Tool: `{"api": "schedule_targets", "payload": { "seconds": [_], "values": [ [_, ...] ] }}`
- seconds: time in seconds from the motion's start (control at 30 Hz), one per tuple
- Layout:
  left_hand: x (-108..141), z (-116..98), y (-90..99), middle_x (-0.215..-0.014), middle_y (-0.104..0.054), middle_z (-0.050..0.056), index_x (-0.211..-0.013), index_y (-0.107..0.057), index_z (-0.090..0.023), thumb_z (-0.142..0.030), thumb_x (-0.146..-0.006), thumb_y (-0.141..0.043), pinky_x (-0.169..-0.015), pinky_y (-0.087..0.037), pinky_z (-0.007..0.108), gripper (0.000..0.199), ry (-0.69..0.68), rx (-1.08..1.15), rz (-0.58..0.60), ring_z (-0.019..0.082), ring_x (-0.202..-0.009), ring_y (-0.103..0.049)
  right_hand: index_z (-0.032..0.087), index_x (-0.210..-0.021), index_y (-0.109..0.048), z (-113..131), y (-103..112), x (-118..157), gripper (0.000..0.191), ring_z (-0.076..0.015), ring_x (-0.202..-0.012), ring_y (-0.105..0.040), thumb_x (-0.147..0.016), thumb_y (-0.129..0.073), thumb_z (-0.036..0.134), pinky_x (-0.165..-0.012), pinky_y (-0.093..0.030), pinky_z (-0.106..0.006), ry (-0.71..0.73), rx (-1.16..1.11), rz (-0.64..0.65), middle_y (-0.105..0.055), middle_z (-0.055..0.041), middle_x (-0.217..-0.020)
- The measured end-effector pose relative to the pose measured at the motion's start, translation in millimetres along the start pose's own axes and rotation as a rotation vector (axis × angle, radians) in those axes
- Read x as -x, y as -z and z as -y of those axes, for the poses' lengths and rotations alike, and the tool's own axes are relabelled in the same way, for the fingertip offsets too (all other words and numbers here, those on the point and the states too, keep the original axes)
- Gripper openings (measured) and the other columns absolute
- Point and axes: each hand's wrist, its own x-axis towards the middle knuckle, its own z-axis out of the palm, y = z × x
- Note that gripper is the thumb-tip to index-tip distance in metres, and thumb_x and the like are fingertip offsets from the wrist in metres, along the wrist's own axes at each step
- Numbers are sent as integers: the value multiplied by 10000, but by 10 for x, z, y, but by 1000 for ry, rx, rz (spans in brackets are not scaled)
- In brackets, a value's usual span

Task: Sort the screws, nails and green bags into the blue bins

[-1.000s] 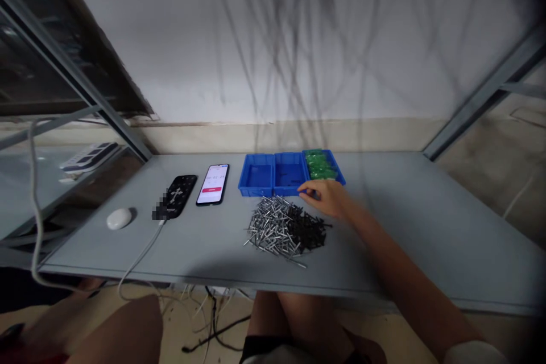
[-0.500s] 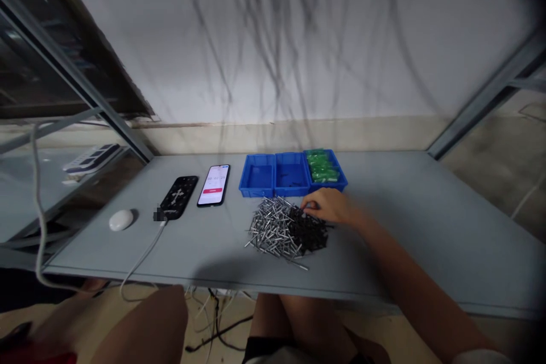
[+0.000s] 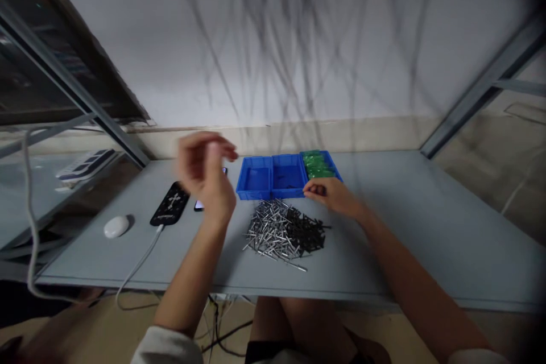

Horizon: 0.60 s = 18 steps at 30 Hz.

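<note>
My left hand (image 3: 207,173) is raised above the left part of the table, smeared by motion. Its fingers are loosely curved and stand apart from the thumb, with nothing visible between them. My right hand (image 3: 330,193) hovers just beyond the metal pile, by the front edge of the blue trays. Its thumb and fingertips are pinched together; whatever they hold is too small to make out. Below it lie a heap of thin silvery metal pins (image 3: 271,230) and, against its right side, a heap of short black pieces that look like screws (image 3: 309,233).
Three joined blue trays (image 3: 255,194) stand at the back; the right one holds green plastic packets (image 3: 316,165). To the left are a patterned black power bank or phone (image 3: 170,205) with a white cable (image 3: 143,259), a phone partly behind my left hand, and a white rounded object (image 3: 116,226).
My left hand has come into view from below and now covers part of the lit phone. My right hand has lifted slightly off the black pieces towards the trays. The camera view has shifted a little.
</note>
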Motion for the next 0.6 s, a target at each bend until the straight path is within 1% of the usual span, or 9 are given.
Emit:
{"api": "schedule_targets", "payload": {
  "seconds": [0.03,0.07,0.13,0.17,0.23,0.33,0.47,0.53,0.6],
  "values": [
    [47,106,-50,-768,-627,-15,-958,-625,-218,-394,-891,-588,-638,-506,247,192,42,-24,86,98,-663,-587,216,-865,-719,2,-12,-11,129,-140,-602,-569,-844,-618,294,-572,-429,-258,0,-4,-67,-673,-1,-697],
    [113,222,-96,-729,-632,-17,-911,-639,-222,-384,-880,-601,-633,-501,244,170,107,-68,214,99,-646,-588,209,-874,-715,7,-31,-21,145,-139,-592,-563,-848,-616,311,-568,-423,-257,0,-6,-131,-668,-1,-691],
    [283,442,-162,-768,-685,16,-881,-680,-207,-381,-859,-617,-685,-512,276,186,274,-199,547,127,-701,-622,202,-891,-710,26,-82,-31,175,-140,-588,-563,-860,-602,336,-570,-419,-258,-3,3,-234,-673,-7,-704],
    [373,532,-179,-803,-706,30,-903,-698,-204,-386,-845,-629,-709,-517,294,203,326,-237,686,144,-732,-635,202,-897,-709,38,-108,-32,187,-142,-591,-567,-866,-592,345,-574,-419,-260,-4,15,-270,-680,-12,-716],
    [529,652,-184,-833,-723,40,-965,-714,-203,-400,-819,-656,-747,-519,313,252,375,-255,854,163,-767,-647,206,-899,-708,65,-155,-27,209,-147,-596,-575,-878,-575,366,-576,-420,-263,-1,42,-315,-691,-21,-731],
    [644,723,-146,-827,-727,38,-988,-718,-197,-393,-794,-682,-755,-516,307,279,376,-248,866,160,-752,-642,206,-886,-704,94,-200,-17,230,-154,-596,-577,-889,-561,386,-583,-426,-270,22,56,-353,-689,-27,-733],
    [591,807,-61,-833,-730,34,-952,-723,-200,-378,-777,-694,-736,-503,292,252,351,-306,801,159,-747,-643,209,-878,-697,80,-236,-26,221,-178,-654,-583,-912,-540,360,-637,-447,-292,74,123,-413,-673,-36,-755],
    [510,876,4,-855,-732,36,-923,-720,-198,-369,-795,-666,-760,-499,295,221,329,-350,683,161,-768,-648,212,-862,-696,57,-253,-38,207,-204,-759,-601,-922,-534,326,-737,-462,-323,120,187,-463,-683,-50,-805],
    [412,957,93,-856,-726,37,-903,-712,-191,-359,-812,-633,-779,-495,300,206,321,-408,505,163,-778,-644,220,-848,-701,35,-269,-49,201,-226,-849,-597,-926,-535,302,-830,-450,-362,157,247,-494,-695,-59,-856]
  ]
}}
